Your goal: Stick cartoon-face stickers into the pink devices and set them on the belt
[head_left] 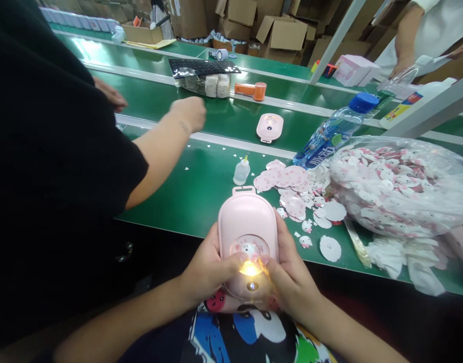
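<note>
A pink rounded case (247, 217) is held upright over my lap, near the table's front edge. My left hand (212, 259) wraps its left side and my right hand (292, 272) its right side. Both thumbs press on the round cat-face disc (248, 247) on its front. Between the thumb tips a yellow light glows, above a small dark button. Behind the case stands a small clear bottle with a yellow tip (242, 170). To its right lies a pile of pink and white round cutouts (288, 179).
A clear bag of cutouts (401, 186) and a blue-capped bottle (330, 133) are at the right. Another pink case (270, 127) lies farther back near an orange device (251, 91). A person in black reaches in from the left; another person's hands are at the upper right.
</note>
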The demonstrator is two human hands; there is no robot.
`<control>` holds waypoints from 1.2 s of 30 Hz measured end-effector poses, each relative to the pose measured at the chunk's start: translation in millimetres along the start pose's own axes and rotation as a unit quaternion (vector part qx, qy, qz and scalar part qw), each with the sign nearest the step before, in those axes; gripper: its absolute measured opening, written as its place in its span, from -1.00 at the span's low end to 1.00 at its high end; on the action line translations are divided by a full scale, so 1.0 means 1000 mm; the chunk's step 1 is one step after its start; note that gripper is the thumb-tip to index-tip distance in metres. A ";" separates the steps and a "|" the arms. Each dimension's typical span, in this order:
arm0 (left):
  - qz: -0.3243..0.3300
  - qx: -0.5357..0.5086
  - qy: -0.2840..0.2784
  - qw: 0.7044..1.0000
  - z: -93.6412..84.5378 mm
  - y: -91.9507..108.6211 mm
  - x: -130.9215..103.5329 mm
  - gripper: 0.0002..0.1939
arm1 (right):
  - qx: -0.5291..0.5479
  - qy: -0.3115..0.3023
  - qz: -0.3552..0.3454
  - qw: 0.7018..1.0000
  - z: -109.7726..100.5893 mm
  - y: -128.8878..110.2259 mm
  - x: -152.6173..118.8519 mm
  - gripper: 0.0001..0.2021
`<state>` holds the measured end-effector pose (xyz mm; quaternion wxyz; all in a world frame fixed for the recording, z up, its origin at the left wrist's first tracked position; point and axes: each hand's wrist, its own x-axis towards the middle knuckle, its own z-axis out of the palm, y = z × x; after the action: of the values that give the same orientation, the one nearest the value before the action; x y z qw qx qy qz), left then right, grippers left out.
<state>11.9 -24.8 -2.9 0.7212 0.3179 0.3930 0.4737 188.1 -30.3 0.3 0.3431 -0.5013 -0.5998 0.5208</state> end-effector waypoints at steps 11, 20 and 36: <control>-0.007 0.020 0.027 0.999 0.004 0.002 0.001 -0.27 | -0.020 -0.004 0.006 1.000 0.000 0.003 -0.001 -0.29; 0.021 0.000 0.035 0.999 0.003 -0.002 0.000 -0.37 | -0.021 -0.016 0.013 1.000 0.001 -0.002 -0.002 -0.29; 0.005 0.028 0.045 0.999 0.000 0.003 -0.002 -0.30 | 0.014 -0.045 -0.020 0.999 0.003 0.002 0.000 -0.24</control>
<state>10.2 -25.7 0.0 0.6914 0.3184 0.4362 0.4799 185.7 -31.4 -2.5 0.3330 -0.4600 -0.6177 0.5441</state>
